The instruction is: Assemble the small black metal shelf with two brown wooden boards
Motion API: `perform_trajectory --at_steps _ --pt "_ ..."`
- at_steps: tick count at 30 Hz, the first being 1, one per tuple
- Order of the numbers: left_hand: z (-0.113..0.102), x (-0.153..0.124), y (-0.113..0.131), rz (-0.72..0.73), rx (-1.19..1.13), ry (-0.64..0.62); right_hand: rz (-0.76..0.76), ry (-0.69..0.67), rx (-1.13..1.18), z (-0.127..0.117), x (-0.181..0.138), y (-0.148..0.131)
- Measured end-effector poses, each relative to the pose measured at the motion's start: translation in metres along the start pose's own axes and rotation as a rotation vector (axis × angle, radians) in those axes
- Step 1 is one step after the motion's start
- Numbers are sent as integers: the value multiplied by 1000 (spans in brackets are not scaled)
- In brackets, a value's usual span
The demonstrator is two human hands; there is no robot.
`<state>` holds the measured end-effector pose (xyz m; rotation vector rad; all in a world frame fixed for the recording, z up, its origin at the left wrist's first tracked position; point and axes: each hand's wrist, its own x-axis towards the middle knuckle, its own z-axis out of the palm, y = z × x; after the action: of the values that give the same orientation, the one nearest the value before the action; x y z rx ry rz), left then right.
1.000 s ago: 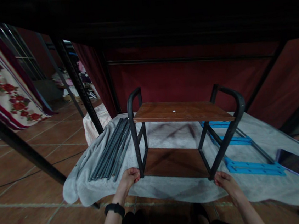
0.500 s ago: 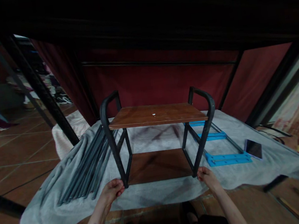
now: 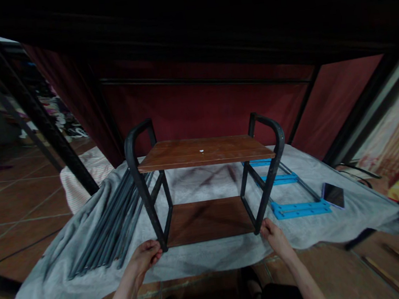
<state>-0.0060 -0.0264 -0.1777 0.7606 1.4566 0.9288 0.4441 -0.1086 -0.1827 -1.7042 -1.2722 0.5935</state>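
Observation:
A small two-tier shelf rack stands upright on the cloth, with a brown wooden upper board (image 3: 205,152), a lower board (image 3: 209,220) and black tubular side frames (image 3: 147,193). A small white mark shows on the upper board. My left hand (image 3: 145,257) is at the foot of the near left leg, its fingers curled and pinched against it. At the foot of the near right leg, my right hand (image 3: 273,234) has its fingers closed in the same way. The fingertips are partly hidden, so any small part between them does not show.
Left of the rack lies a bundle of grey metal tubes (image 3: 111,225). To its right are a blue-and-grey frame (image 3: 300,209) and a phone (image 3: 333,196). A grey cloth (image 3: 228,258) covers the surface. Black posts (image 3: 44,118) and a dark overhead structure surround it, with a red curtain (image 3: 195,107) behind.
The view has shifted slightly, so the whole scene sits a little further left. Both hands stay at the feet of the rack, which has not visibly moved on the cloth.

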Motion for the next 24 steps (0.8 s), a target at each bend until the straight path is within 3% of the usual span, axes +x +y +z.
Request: perform_trajectory --at_steps 6,14,21,24 --pt "3 -8 4 77 -8 -26 186 -68 133 -1 8 -4" --pt "8 -15 3 115 -35 -23 408 -130 371 -5 6 12" --pt "8 -15 1 128 -54 -10 94 -105 82 -11 8 25" --pt "7 -14 1 142 -52 -26 80 -107 73 -11 11 29"
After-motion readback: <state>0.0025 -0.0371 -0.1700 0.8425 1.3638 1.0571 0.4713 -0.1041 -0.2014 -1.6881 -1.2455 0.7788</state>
